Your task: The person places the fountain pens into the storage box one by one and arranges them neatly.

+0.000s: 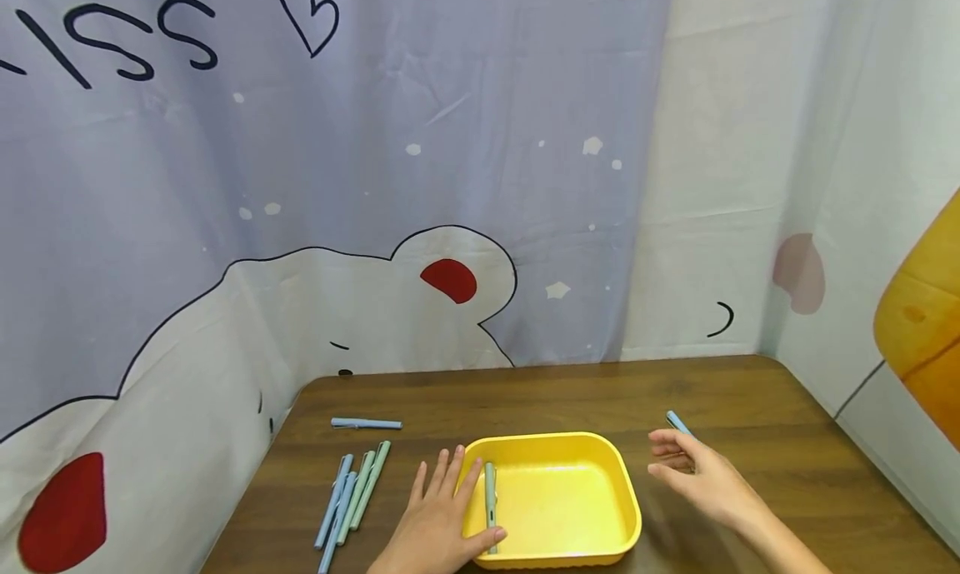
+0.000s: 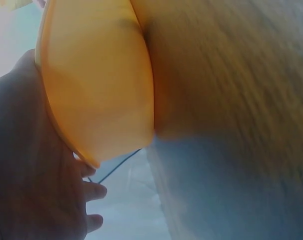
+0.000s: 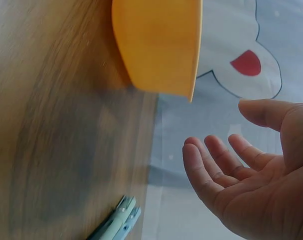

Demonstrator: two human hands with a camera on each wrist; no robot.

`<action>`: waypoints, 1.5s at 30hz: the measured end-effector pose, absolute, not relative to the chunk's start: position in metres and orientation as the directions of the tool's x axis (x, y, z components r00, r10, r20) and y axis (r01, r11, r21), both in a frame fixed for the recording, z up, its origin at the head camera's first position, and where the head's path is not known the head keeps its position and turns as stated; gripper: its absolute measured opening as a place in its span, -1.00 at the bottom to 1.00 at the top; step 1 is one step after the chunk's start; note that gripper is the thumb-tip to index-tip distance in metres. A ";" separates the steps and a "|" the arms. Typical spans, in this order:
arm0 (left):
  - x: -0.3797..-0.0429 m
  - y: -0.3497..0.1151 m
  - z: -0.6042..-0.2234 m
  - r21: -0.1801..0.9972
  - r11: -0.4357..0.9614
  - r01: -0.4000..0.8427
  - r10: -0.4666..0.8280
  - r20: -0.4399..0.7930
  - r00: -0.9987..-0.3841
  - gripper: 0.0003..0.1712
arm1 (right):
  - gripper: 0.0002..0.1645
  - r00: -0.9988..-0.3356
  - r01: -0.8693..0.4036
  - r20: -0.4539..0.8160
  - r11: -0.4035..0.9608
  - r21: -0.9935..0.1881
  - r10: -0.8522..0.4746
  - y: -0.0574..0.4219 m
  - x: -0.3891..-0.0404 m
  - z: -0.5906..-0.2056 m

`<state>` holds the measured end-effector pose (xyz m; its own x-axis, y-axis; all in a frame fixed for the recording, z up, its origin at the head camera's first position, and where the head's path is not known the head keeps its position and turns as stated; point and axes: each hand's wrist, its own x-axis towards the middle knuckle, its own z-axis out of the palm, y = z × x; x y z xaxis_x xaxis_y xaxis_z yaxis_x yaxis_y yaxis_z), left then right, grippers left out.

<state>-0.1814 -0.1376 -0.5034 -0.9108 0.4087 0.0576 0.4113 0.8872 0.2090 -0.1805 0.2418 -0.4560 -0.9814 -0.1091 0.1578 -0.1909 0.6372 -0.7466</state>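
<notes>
My left hand (image 1: 438, 520) rests on the left rim of a yellow plastic tray (image 1: 558, 449), fingers spread and thumb over the inside. Beneath that thumb, a green pen (image 1: 491, 482) lies lengthwise along the tray's left side. The left wrist view has this hand (image 2: 31, 150) against the tray's outer wall (image 2: 99, 85). To the right of the tray, my right hand (image 1: 708, 478) hovers with loosely bent fingers and nothing in them. Just past it shows a blue pen (image 1: 678, 422), partly hidden by the hand. A green pen (image 3: 119, 220) lies alongside in the right wrist view.
Left of the tray, blue pens (image 1: 333, 499) and green pens (image 1: 371, 484) lie side by side on the wooden table (image 1: 540, 399). Another blue pen (image 1: 367, 423) lies crosswise behind them. A printed curtain (image 1: 525, 182) hangs along the table's back edge.
</notes>
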 end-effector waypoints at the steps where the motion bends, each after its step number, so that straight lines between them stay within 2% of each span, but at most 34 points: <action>1: -0.182 -0.137 -0.503 0.208 0.888 0.411 0.409 0.055 -0.911 0.08 | -0.47 -0.981 -0.192 0.170 0.654 -0.731 -0.098 0.244 -0.180 -0.457; 5: -0.182 -0.137 -0.503 0.210 0.886 0.413 0.411 0.056 -0.910 0.07 | -0.49 -0.968 -0.230 0.233 0.701 -0.675 -0.094 0.252 -0.180 -0.460; 16: -0.184 -0.139 -0.500 0.210 0.891 0.404 0.402 0.052 -0.914 0.07 | -0.43 -0.952 -0.244 0.299 0.773 -0.586 -0.074 0.270 -0.185 -0.469; 30: -0.183 -0.139 -0.502 0.208 0.890 0.406 0.404 0.054 -0.913 0.07 | -0.30 -0.968 -0.180 0.232 0.908 -0.379 -0.095 0.276 -0.185 -0.491; 37: -0.181 -0.138 -0.503 0.225 0.877 0.425 0.420 0.073 -0.905 0.06 | -0.31 -0.983 -0.125 0.168 0.925 -0.359 -0.068 0.277 -0.182 -0.495; 45: -0.181 -0.139 -0.505 0.215 0.883 0.418 0.416 0.058 -0.908 0.06 | -0.30 -0.984 -0.124 0.164 0.928 -0.352 -0.069 0.281 -0.185 -0.501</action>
